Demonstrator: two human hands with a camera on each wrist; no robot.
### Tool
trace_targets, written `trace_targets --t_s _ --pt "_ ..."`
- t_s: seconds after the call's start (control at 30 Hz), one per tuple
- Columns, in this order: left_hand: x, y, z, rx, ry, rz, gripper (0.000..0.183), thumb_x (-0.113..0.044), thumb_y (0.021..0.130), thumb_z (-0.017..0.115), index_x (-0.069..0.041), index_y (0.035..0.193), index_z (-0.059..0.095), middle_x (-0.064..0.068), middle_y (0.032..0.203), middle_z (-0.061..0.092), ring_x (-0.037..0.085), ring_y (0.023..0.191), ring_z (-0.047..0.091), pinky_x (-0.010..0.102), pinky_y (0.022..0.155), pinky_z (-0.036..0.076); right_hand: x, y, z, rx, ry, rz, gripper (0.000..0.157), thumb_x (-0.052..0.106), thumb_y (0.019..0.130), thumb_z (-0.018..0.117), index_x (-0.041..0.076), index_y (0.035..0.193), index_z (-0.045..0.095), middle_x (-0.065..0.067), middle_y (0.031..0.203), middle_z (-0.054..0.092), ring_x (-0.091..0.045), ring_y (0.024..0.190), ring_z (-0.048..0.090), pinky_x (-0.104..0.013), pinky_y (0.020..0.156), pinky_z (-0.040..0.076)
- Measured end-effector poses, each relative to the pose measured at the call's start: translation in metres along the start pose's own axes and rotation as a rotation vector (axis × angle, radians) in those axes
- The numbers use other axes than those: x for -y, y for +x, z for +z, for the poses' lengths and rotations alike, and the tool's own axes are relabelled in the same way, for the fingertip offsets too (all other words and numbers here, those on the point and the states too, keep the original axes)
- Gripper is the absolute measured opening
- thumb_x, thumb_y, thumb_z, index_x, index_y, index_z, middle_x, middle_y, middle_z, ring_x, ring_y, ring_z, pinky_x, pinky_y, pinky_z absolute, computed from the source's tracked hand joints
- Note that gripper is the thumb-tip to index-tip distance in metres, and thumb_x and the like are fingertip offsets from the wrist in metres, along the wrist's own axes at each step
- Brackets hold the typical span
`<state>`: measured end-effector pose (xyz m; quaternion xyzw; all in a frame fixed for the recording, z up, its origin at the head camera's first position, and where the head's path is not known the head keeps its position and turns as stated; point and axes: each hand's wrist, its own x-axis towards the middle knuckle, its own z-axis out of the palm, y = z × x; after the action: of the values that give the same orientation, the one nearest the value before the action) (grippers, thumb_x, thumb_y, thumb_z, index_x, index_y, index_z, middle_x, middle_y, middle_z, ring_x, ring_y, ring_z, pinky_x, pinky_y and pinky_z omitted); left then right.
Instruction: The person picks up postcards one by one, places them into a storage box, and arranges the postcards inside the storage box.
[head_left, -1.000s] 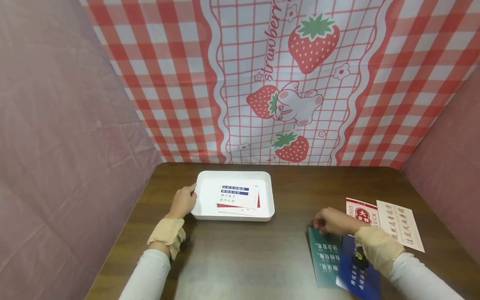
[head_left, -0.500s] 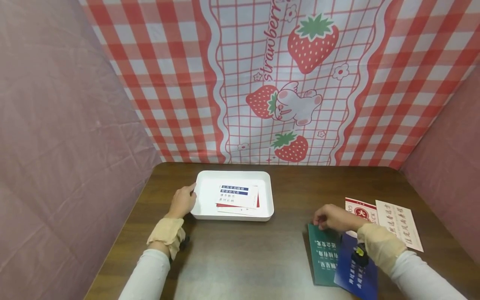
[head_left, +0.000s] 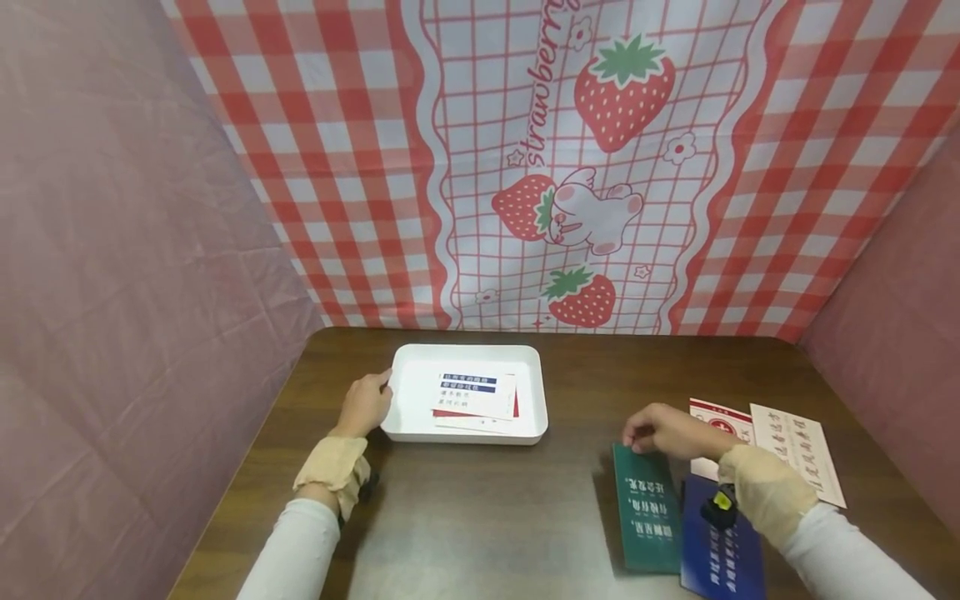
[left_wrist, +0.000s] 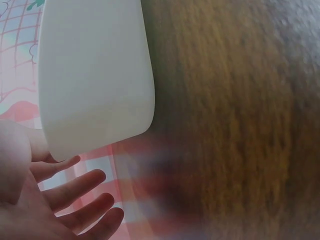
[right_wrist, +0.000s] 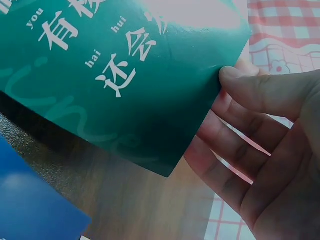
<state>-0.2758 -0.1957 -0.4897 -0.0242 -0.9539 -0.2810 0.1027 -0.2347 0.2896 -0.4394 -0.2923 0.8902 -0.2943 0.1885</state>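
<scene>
My right hand pinches the edge of a green card with white writing. In the right wrist view, the thumb lies on the card's face, with fingers behind it. The card is tilted up, with a shadow on the table beside it. Next to it lies a blue card, partly covered by the wrist camera. My left hand holds the left rim of a white tray. In the left wrist view, its thumb goes over the rim and its other fingers stretch out below. Inside the tray lies a white card with blue bands, over red and white ones.
At the right, a red-and-white card and a cream card lie on the brown table, partly behind my right forearm. A red-checked strawberry cloth hangs behind the table. Pink cloth hangs at both sides.
My right hand has lifted the green card's far edge and drawn it slightly away from the blue card, which it overlapped before. The left hand and tray stay in place.
</scene>
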Motion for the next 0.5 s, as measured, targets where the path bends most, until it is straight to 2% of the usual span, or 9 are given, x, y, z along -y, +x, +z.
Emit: trace_targets --t_s 0.3,0.5 --pt "-0.0002 0.001 0.0 0.008 0.001 -0.002 0.041 -0.008 0.092 0.051 0.003 0.131 0.059 0.026 0.127 0.062 0.042 0.119 0.058 0.053 0.102 0.045 0.002 -0.0016 -0.0046 -0.012 0.047 -0.009 0.011 0.004 0.087 0.065 0.014 0.087 0.069 0.001 0.082 0.064 -0.008 0.074 0.057 -0.025 0.065 0.051" --pt "0.0003 0.0019 0.0008 0.011 -0.006 -0.018 0.04 -0.007 0.092 0.051 0.003 0.13 0.059 0.025 0.128 0.062 0.042 0.121 0.057 0.053 0.104 0.043 0.0038 -0.0019 -0.0062 -0.011 0.101 -0.023 0.007 0.003 0.087 0.064 0.008 0.087 0.068 -0.003 0.083 0.064 -0.009 0.074 0.057 -0.026 0.064 0.052"
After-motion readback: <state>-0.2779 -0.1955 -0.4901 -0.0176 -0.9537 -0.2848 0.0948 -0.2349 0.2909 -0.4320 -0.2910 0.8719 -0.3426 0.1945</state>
